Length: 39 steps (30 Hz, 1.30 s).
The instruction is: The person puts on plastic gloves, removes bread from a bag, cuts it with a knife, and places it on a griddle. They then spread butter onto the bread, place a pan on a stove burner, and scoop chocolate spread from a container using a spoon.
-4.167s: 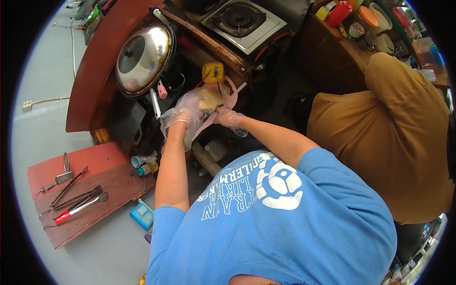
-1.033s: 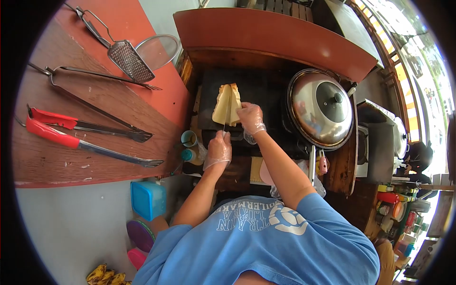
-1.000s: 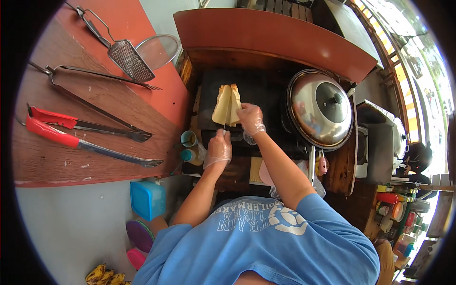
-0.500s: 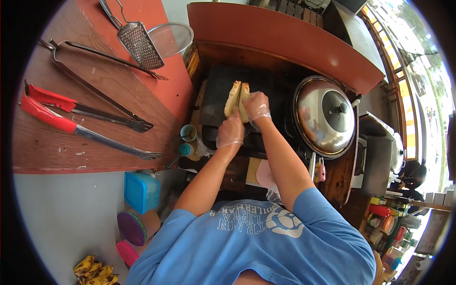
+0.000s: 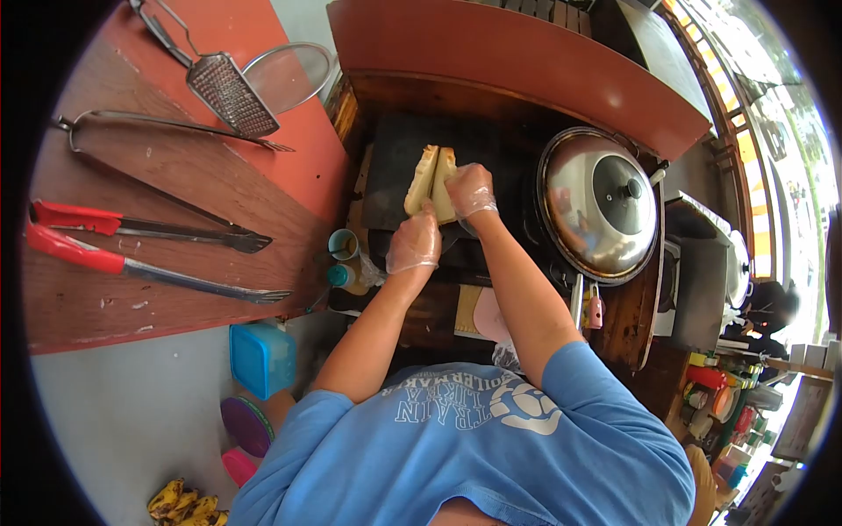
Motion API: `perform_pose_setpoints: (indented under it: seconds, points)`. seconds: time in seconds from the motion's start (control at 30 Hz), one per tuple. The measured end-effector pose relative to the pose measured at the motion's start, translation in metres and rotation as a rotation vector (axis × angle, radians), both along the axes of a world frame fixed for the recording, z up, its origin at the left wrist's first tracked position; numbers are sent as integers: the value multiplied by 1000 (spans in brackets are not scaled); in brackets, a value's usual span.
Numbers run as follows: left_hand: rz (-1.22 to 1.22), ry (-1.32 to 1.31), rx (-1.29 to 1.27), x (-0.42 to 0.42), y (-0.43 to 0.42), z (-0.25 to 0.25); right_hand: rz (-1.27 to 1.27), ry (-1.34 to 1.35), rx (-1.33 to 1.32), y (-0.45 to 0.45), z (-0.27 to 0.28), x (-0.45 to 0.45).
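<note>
My clear-gloved right hand (image 5: 472,190) is closed on the side of the bread (image 5: 445,191); my left hand (image 5: 415,243) meets its near end, fingers curled, though I cannot tell whether they grip anything; just ahead of that hand, the bread sits on a dark plate (image 5: 386,171), two long pale pieces, narrowly parted, browned at their far ends; right of my right hand stands a lidded pan (image 5: 574,197).
</note>
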<state>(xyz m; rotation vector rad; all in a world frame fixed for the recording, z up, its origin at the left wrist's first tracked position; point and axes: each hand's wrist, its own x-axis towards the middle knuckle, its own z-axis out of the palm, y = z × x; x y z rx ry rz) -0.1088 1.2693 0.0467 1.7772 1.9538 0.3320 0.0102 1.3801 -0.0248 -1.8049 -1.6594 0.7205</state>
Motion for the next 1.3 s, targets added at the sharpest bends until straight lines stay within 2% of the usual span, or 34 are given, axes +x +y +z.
perform_pose_setpoints:
  seconds: [0.33, 0.6, 0.7, 0.77, 0.83, 0.93, 1.03, 1.2, 1.3]
  points:
    - [-16, 2, -51, 1, 2, 6, -2, 36, -12, -8, 6, 0]
    - [-31, 12, -20, 0, -6, -10, 11, 58, -92, -9, 12, 1]
    - [-4, -11, -37, -2, -1, -28, -14, 37, 5, -9, 2, -4]
    - [22, -20, -51, -3, -4, -20, -20, 41, -31, -11, 11, -1]
    - [-24, 27, -10, -5, -12, -12, -41, 48, -68, -10, 13, 2]
    - [-38, 32, 20, -1, -16, -26, -28, 38, -71, -12, 6, 2]
    - [-22, 12, 40, -1, -18, -22, -48, 25, 18, -13, 1, 2]
    - [-53, 91, 49, -1, -29, -51, -75, 30, -29, -15, 2, 8]
    - [-60, 80, 75, -2, -29, -39, -90, 43, 7, -16, 3, 7]
